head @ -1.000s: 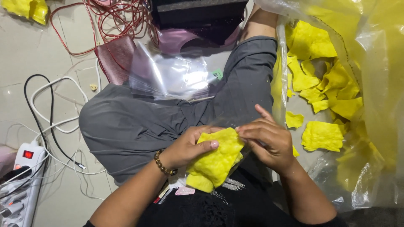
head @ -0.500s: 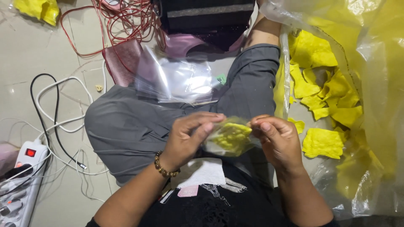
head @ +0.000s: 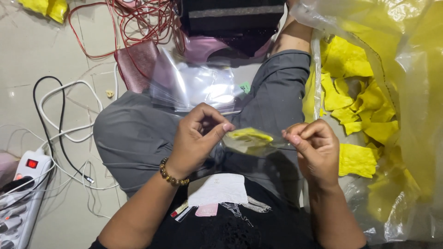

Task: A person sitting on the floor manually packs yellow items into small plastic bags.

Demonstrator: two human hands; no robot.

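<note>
I see the big clear plastic sack [head: 406,92] filling the space to the right of my grey-trousered lap [head: 138,133], its mouth open and loose yellow cloths [head: 355,87] heaped inside it. Just beyond the lap, touching the trouser leg, lies a stack of empty clear bags [head: 198,85], and farther past that a tangle of red cable [head: 134,23]. To the left of the lap a white power strip [head: 20,193] sits on the floor with white and black cords [head: 60,120] looping off it. Directly above the lap I hold a small clear bag [head: 254,140] stretched flat between both hands, with a folded yellow cloth [head: 249,135] already inside it. My left hand [head: 198,138], a bead bracelet [head: 173,174] at its wrist, pinches the bag's left end between thumb and forefinger, the other fingers curled in. My right hand [head: 316,150] pinches the right end the same way, fingers bunched tight together.
</note>
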